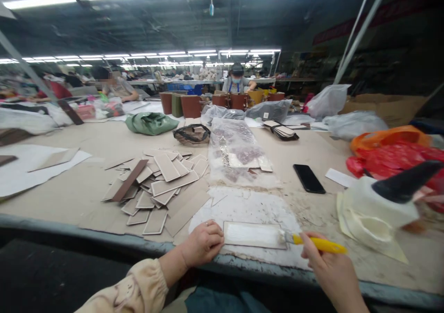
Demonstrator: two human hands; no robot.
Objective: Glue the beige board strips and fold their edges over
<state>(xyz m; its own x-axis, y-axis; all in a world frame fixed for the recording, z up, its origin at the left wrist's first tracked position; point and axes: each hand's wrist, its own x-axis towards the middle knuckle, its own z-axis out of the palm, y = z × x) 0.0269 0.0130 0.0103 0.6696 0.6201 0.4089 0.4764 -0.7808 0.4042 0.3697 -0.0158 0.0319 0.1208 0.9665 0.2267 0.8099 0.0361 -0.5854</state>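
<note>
A rectangular panel (255, 235) with a wet white coating lies on stained white paper (277, 206) at the table's front edge. My left hand (204, 242), fingers curled together, presses on the panel's left end. In my right hand (321, 255) is a yellow-handled brush (324, 245), its bristles touching the panel's right end. Left of the paper spreads a loose pile of beige panels (168, 166) with a brown strip (130, 180) across it. A white glue container (378, 206) with a black spout stands on the right.
A black phone (309, 178) lies behind my right hand. Clear plastic sheeting (239, 151), a green bag (151, 123) and a red bag (398, 158) are farther back. Across the table, a person (237, 79) sits behind brown and yellow bags (239, 101).
</note>
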